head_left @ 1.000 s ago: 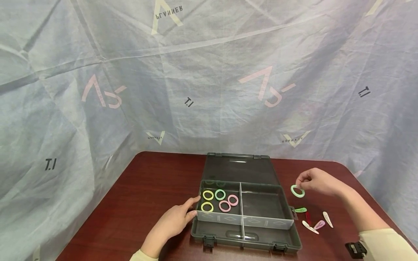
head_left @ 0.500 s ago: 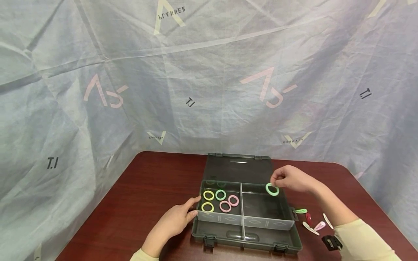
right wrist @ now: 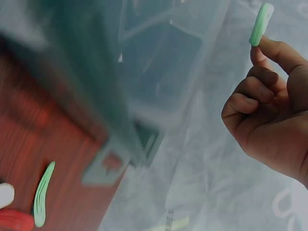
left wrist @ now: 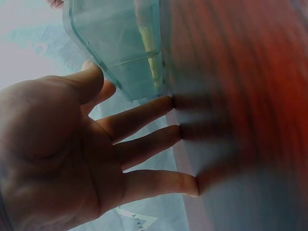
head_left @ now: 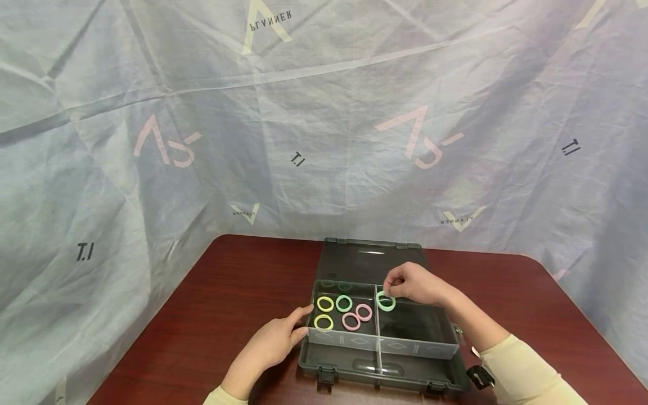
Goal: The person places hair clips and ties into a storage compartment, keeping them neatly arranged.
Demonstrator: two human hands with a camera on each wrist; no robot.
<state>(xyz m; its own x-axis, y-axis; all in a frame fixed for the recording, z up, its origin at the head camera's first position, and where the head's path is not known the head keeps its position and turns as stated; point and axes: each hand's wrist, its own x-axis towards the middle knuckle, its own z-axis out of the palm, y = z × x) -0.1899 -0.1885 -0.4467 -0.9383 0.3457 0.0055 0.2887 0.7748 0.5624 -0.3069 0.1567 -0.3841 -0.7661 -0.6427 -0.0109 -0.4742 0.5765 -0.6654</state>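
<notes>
A green hair tie (head_left: 386, 301) hangs from my right hand (head_left: 417, 283), pinched between thumb and index finger above the box's middle divider. The right wrist view shows the same hair tie (right wrist: 262, 24) edge-on, the other fingers curled. My left hand (head_left: 273, 343) rests beside the left wall of the divided plastic box (head_left: 395, 348), fingers spread. In the left wrist view, three fingertips of that hand (left wrist: 91, 144) touch the table. Lying in the back left compartment are two yellow hair ties (head_left: 323, 322), another green hair tie (head_left: 344, 304) and two pink hair ties (head_left: 351, 322).
The box's dark lid (head_left: 372, 261) lies tipped back behind it. Right of the box, a green hair clip (right wrist: 43, 197) and a red hair clip (right wrist: 17, 219) lie on the table (head_left: 243, 275); my right forearm mostly hides them in the head view. A printed cloth (head_left: 324, 112) hangs behind.
My right hand has carried the green hair tie leftward, from right of the box to over its middle divider. The left hand has stayed at the box's left side.
</notes>
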